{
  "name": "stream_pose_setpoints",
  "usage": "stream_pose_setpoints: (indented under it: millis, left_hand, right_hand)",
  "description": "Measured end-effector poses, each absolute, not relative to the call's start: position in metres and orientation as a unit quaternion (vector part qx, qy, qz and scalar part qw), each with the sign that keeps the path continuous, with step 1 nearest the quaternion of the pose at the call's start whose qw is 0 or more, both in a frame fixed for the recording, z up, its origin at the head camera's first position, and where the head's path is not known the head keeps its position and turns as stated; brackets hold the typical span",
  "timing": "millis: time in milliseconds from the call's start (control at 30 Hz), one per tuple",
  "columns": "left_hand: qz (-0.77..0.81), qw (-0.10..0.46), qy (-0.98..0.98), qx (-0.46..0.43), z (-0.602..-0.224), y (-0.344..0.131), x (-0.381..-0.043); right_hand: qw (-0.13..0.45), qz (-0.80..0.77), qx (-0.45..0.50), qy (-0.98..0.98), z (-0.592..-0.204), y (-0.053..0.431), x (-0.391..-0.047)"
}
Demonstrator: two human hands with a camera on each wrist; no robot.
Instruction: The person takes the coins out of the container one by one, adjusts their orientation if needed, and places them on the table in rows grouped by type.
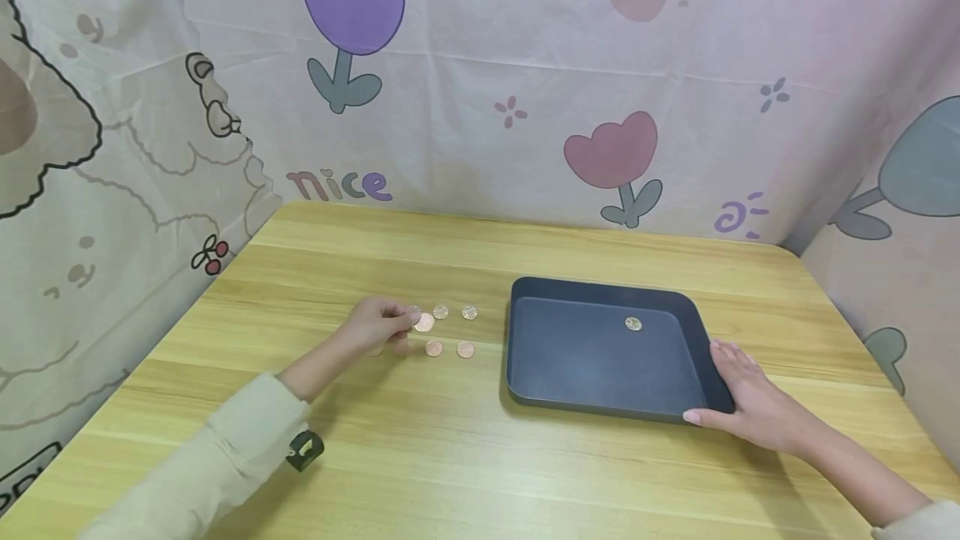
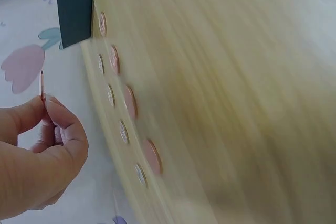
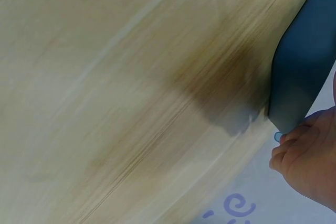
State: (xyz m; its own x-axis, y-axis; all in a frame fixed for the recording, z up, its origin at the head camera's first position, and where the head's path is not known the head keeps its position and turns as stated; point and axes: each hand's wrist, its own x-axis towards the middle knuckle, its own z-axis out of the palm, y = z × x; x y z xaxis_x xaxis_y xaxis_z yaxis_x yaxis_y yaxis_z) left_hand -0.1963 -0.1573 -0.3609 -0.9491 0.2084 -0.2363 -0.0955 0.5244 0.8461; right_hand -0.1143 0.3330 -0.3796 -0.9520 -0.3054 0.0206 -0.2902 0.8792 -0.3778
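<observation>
My left hand (image 1: pixel 378 325) pinches a copper-coloured coin (image 1: pixel 423 322) between thumb and fingertips, raised above the table. In the left wrist view the pinched coin (image 2: pixel 42 84) appears edge-on. Around and below that hand lie two rows of coins: silvery-gold ones such as this coin (image 1: pixel 469 312) farther back, copper ones like this coin (image 1: pixel 466 349) nearer. My hand partly covers the leftmost coins. To the right stands a dark grey rectangular tray (image 1: pixel 585 382) with one gold-coloured coin (image 1: pixel 633 324) inside. My right hand (image 1: pixel 761 402) holds the tray's near right corner, thumb at the front and fingers along the right side.
The tray rests on a wood-grain table (image 1: pixel 420 465). Behind and beside the table hangs a printed cloth (image 1: pixel 465 107) with flowers and hearts. A black strap piece (image 1: pixel 304 450) sticks out at my left sleeve.
</observation>
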Motion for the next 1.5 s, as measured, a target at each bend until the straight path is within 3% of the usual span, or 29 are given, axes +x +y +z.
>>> stream_pose_setpoints:
  millis: [367, 700, 1400, 1500]
  left_hand:
    - [0.454, 0.128, 0.881, 0.035, -0.367, -0.206, -0.19]
    - [0.423, 0.159, 0.891, -0.031, -0.374, -0.244, -0.19]
    - [0.284, 0.104, 0.953, -0.022, -0.371, -0.239, -0.188]
    - [0.287, 0.073, 0.955, -0.03, -0.367, -0.238, -0.188]
  right_hand:
    - [0.025, -0.192, -0.15, 0.97, -0.377, 0.333, -0.114]
    - [0.03, -0.193, -0.149, 0.969, -0.377, 0.333, -0.115]
    - [0.031, -0.194, -0.145, 0.97, -0.379, 0.333, -0.114]
    - [0.032, -0.194, -0.145, 0.97, -0.379, 0.333, -0.114]
